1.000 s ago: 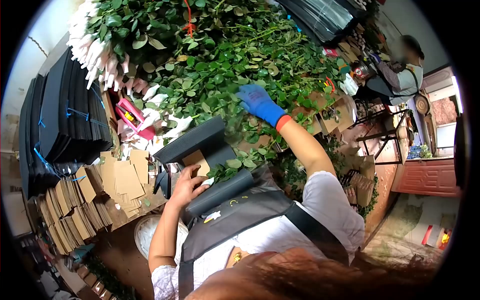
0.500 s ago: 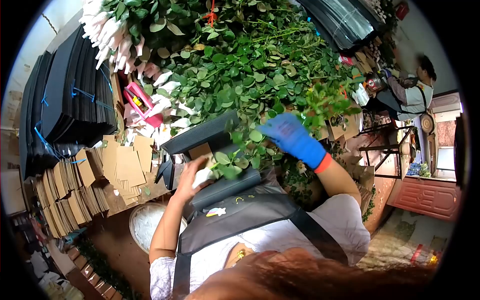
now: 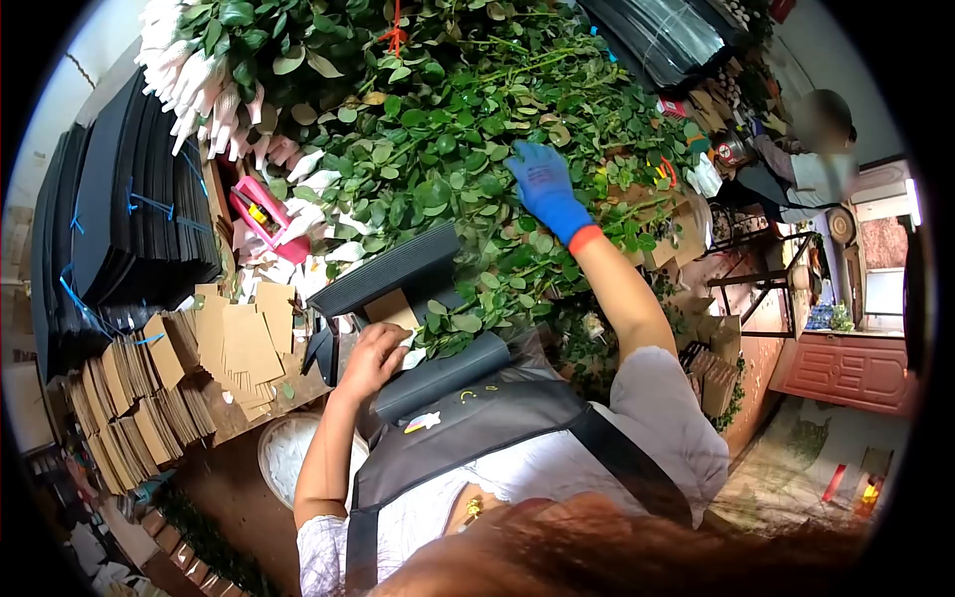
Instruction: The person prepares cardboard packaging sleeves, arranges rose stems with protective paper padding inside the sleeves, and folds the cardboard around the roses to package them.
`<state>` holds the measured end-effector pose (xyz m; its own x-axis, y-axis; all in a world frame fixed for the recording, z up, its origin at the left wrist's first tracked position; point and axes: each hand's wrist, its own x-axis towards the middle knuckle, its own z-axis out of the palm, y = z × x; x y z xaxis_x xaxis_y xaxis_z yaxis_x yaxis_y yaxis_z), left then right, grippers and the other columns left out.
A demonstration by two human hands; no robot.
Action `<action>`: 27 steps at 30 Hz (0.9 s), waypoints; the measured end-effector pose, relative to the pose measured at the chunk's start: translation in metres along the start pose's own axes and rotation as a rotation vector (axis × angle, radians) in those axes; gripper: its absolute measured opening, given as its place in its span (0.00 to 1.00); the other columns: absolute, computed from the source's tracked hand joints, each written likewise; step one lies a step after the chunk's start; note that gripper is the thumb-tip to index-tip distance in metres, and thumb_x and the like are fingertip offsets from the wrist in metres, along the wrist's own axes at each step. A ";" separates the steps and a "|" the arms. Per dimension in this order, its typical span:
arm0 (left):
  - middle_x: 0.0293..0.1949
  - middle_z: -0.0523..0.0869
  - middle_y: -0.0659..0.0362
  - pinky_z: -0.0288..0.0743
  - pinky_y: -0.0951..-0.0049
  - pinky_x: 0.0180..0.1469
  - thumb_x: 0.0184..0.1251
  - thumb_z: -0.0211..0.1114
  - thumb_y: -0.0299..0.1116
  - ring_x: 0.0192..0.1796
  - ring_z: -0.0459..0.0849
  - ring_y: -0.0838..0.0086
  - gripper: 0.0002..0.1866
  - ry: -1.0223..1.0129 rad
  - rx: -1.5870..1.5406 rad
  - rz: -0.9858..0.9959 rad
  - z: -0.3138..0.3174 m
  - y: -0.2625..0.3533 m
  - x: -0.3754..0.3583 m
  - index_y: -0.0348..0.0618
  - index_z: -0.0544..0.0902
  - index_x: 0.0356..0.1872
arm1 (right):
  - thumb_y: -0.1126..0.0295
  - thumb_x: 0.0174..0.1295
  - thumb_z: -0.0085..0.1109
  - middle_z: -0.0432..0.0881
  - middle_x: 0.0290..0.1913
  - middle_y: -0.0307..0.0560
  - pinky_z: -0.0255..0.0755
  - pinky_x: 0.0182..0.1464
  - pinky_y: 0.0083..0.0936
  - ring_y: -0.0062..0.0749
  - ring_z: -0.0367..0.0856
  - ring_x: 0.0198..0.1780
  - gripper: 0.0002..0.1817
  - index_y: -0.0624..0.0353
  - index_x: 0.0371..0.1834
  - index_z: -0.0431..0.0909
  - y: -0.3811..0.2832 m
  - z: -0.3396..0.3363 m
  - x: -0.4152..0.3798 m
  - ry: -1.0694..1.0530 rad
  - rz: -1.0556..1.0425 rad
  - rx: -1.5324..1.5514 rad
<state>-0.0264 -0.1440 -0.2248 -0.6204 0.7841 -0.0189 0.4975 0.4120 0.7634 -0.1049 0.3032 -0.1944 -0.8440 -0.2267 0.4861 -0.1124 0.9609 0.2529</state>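
My left hand (image 3: 373, 360), bare, rests at the near left end of an open black corrugated sheet (image 3: 393, 267), its fingers bent around a white-wrapped rose head (image 3: 412, 356). That rose's leafy stem (image 3: 463, 320) lies in the fold of the sheet, beside a small piece of cardboard (image 3: 391, 309). My right hand (image 3: 547, 187), in a blue glove with an orange cuff, is farther forward over the heap of leafy stems (image 3: 438, 129). Its fingers look extended and apart, and nothing shows in them.
Stacked black sheets (image 3: 149, 189) and cardboard pieces (image 3: 239, 338) stand left. A pink basket (image 3: 269, 219) lies beside white-wrapped roses (image 3: 204, 90). More black sheets (image 3: 667, 40) are at the back. Another person (image 3: 821, 179) sits at right near a metal frame (image 3: 761, 279).
My right hand has moved forward onto the leaf heap, away from the rose stem. The stem now lies lower in the sheet, and my left hand has settled nearer the cardboard. The view has shifted slightly.
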 end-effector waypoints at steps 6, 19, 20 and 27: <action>0.51 0.78 0.49 0.72 0.56 0.60 0.67 0.64 0.27 0.55 0.76 0.50 0.14 -0.024 0.124 -0.003 0.001 0.008 0.000 0.38 0.80 0.53 | 0.70 0.59 0.62 0.85 0.50 0.47 0.77 0.56 0.43 0.49 0.82 0.53 0.11 0.50 0.45 0.83 0.015 -0.050 0.055 0.164 0.201 0.284; 0.44 0.82 0.52 0.76 0.60 0.55 0.68 0.68 0.28 0.50 0.81 0.54 0.09 0.125 -0.132 -0.057 0.016 -0.003 -0.001 0.41 0.86 0.47 | 0.75 0.61 0.65 0.86 0.49 0.42 0.77 0.60 0.37 0.40 0.83 0.53 0.23 0.36 0.58 0.84 0.007 -0.165 0.016 -0.118 0.016 0.537; 0.43 0.83 0.51 0.76 0.60 0.55 0.68 0.68 0.29 0.50 0.82 0.53 0.09 0.142 -0.145 -0.092 0.017 -0.002 -0.001 0.41 0.85 0.47 | 0.74 0.63 0.64 0.88 0.46 0.41 0.80 0.57 0.35 0.38 0.86 0.49 0.22 0.36 0.58 0.84 0.011 -0.170 0.023 -0.052 0.025 0.577; 0.42 0.84 0.51 0.76 0.58 0.53 0.66 0.70 0.29 0.49 0.82 0.51 0.08 0.201 -0.158 -0.139 0.021 -0.005 -0.006 0.39 0.82 0.42 | 0.56 0.71 0.60 0.88 0.52 0.55 0.79 0.55 0.42 0.49 0.86 0.54 0.20 0.52 0.62 0.80 0.168 -0.151 -0.017 0.123 0.668 0.047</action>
<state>-0.0125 -0.1405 -0.2419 -0.7914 0.6111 -0.0138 0.3090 0.4194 0.8536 -0.0301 0.4444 -0.0339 -0.6744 0.4041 0.6180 0.3874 0.9061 -0.1697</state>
